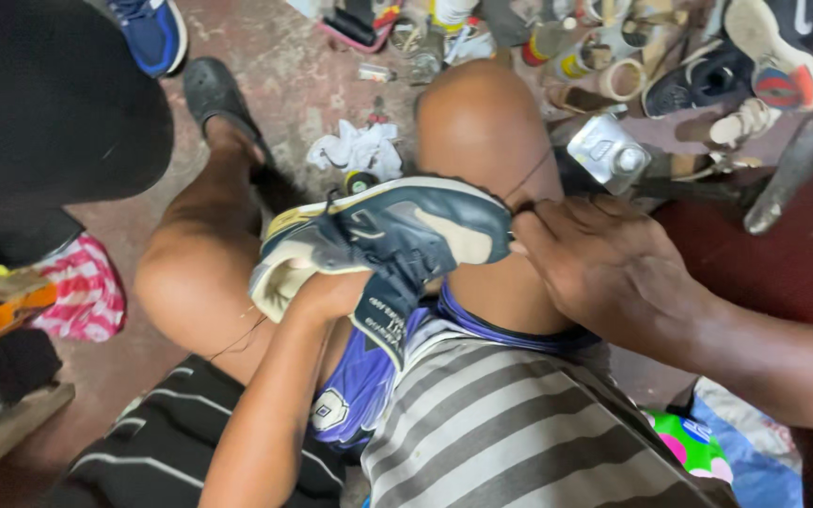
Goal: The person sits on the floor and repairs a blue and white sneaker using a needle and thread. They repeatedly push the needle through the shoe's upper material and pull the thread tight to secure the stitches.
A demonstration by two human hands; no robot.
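Sneaker (397,235) on knee: left hand (331,293) inside, unseen; right fingers (543,221) pinching its toe

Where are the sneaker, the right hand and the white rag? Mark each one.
sneaker (397,230): head view, on its dark blue side panel.
right hand (604,268): head view, on the back of the hand.
white rag (359,150): head view, on its crumpled middle.

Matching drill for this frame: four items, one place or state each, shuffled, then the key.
1. sneaker
2. right hand
3. black sandal
4. left hand

a. on the foot, on the floor
b. reaching inside the shoe
c. lying across the lap
d. pinching thread at the sole edge

Pairs: 1-c, 2-d, 3-a, 4-b
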